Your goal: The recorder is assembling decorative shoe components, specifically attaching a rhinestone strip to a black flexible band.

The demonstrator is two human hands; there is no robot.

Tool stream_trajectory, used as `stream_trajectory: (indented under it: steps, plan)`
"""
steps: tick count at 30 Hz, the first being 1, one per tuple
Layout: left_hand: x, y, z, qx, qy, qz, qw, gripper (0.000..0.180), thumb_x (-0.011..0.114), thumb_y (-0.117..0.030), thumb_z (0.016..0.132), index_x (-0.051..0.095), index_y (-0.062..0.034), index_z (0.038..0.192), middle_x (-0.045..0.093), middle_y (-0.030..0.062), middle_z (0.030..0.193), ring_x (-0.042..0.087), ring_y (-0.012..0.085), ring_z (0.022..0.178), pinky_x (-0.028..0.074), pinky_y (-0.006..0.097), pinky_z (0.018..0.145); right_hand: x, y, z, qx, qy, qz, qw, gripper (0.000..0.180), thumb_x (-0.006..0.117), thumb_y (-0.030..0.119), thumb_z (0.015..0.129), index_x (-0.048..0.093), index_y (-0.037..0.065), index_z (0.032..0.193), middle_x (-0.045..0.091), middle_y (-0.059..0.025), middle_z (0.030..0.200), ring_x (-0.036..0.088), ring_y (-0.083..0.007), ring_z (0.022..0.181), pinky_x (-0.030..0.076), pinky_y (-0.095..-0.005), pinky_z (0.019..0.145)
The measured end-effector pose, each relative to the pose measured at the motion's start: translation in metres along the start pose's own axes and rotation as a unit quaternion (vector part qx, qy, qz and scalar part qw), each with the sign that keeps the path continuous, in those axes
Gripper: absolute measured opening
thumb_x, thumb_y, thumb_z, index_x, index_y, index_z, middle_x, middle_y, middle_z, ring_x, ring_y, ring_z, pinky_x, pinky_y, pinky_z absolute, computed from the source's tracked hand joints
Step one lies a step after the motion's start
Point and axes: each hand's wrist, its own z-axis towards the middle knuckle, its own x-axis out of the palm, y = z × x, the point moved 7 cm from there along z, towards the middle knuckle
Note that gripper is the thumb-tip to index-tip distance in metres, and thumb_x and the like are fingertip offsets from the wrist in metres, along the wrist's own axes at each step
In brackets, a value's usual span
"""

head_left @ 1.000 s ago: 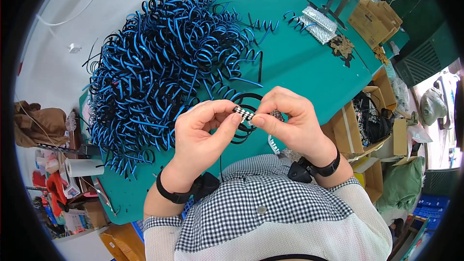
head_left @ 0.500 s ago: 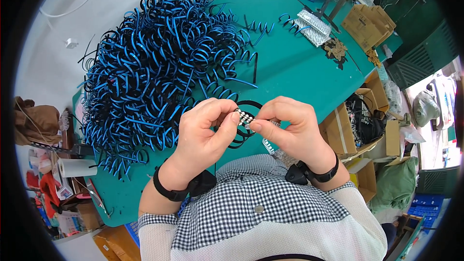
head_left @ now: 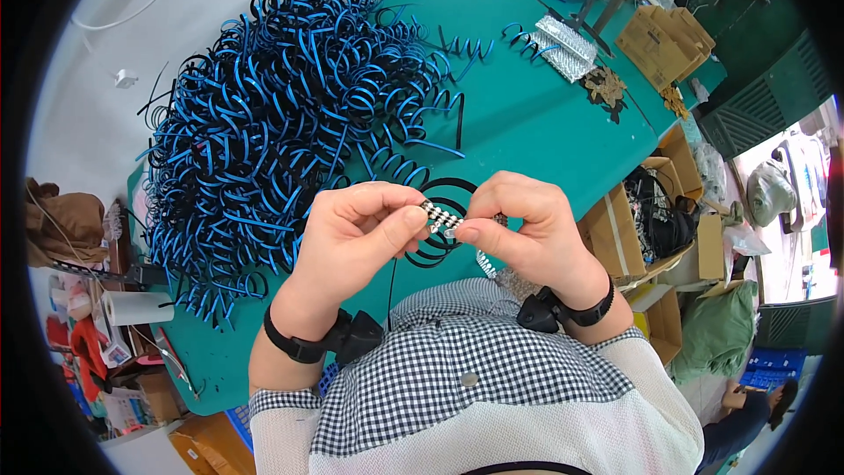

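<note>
A short piece of pearly beaded trim (head_left: 442,214), with several rows of small pale beads, is stretched between my two hands. My left hand (head_left: 356,233) pinches its left end between thumb and fingers. On the other side, my right hand (head_left: 526,227) pinches the right end near a small shiny piece. More sparkling trim (head_left: 485,264) hangs below my right hand, against the checked apron. Behind my fingers a loop of black coiled strip (head_left: 455,182) lies on the green table (head_left: 536,154); part of it is hidden by the hands.
A large heap of blue and black curled strips (head_left: 264,123) covers the table's left side. Farther right are a silvery packet (head_left: 564,48), brown lace-like pieces (head_left: 605,88) and a cardboard box (head_left: 665,44). An open carton of black items (head_left: 655,215) stands beside the table. Another person (head_left: 747,427) shows at lower right.
My left hand has shifted slightly left and turned, so more of the beaded trim shows between my hands. The other person has come farther into view at lower right.
</note>
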Motion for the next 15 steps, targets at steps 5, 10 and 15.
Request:
stream_trajectory:
  steps: [5, 10, 15]
  plan:
    - [-0.005, -0.008, 0.003, -0.001, 0.028, 0.027, 0.999, 0.012, 0.059, -0.006, 0.083, 0.063, 0.0044, 0.088, 0.061, 0.0048, 0.075, 0.055, 0.0068, 0.063, 0.044, 0.018, 0.054, 0.003, 0.004, 0.001, -0.002, 0.020, 0.027, 0.999, 0.014, 0.070, 0.013, 0.073, 0.062, 0.002, 0.070, 0.054, -0.0030, 0.062, 0.050, -0.0126, 0.057, 0.037, -0.0255, 0.049]
    - [-0.006, -0.016, 0.007, 0.029, 0.043, 0.074, 0.996, 0.010, 0.060, -0.002, 0.080, 0.063, 0.0051, 0.086, 0.059, 0.0022, 0.075, 0.053, 0.0046, 0.064, 0.042, 0.017, 0.054, 0.002, 0.004, -0.001, -0.002, 0.035, 0.023, 0.999, 0.014, 0.070, 0.013, 0.073, 0.062, 0.002, 0.070, 0.054, -0.0032, 0.062, 0.050, -0.0126, 0.055, 0.037, -0.0257, 0.048]
    - [0.000, -0.019, 0.008, 0.030, 0.049, 0.075, 0.996, 0.009, 0.060, 0.001, 0.076, 0.062, 0.0057, 0.084, 0.056, 0.0035, 0.074, 0.052, 0.0060, 0.063, 0.041, 0.018, 0.054, 0.000, 0.003, -0.002, 0.014, 0.034, 0.027, 0.999, 0.015, 0.070, 0.013, 0.073, 0.061, 0.003, 0.069, 0.054, -0.0030, 0.062, 0.050, -0.0127, 0.055, 0.037, -0.0258, 0.048]
